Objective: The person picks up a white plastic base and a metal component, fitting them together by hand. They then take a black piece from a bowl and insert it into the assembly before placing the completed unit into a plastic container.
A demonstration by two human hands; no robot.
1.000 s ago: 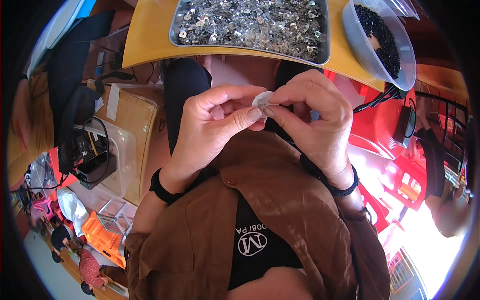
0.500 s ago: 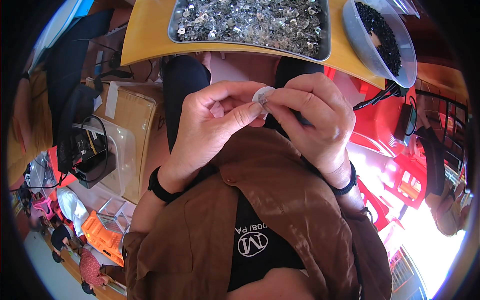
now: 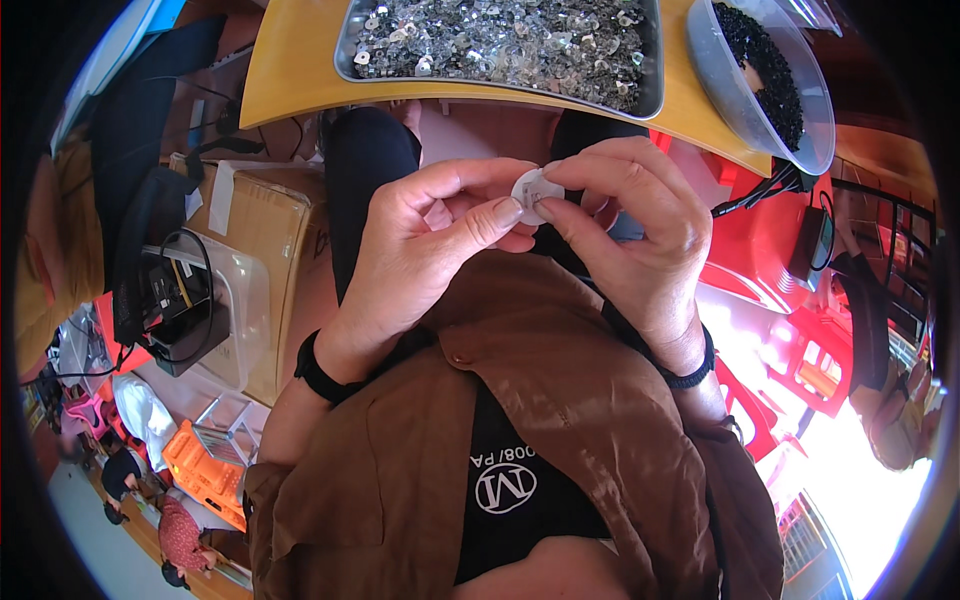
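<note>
Between my two hands, above my lap and just short of the table edge, is a small white round disc (image 3: 534, 196) with faint dark marks on its face. It could be the end of a spool; the frames do not settle it. My left hand (image 3: 425, 235) pinches its left side with thumb and forefinger. On the other side, the thumb and forefinger of my right hand (image 3: 640, 225) grip its right edge. Past my hands, a metal tray (image 3: 345, 70) full of clear and silvery sequins rests on the table.
The yellow table (image 3: 290, 70) also bears a clear plastic bowl (image 3: 825, 130) of black beads at the far right. To my left stand a cardboard box (image 3: 290, 240) and a clear plastic bin (image 3: 255, 320). Red plastic stools (image 3: 745, 265) are on my right. Other people are at lower left.
My right fingers have shifted to the disc's right edge, spreading a little, so more of its marked face shows. My left hand has barely moved.
</note>
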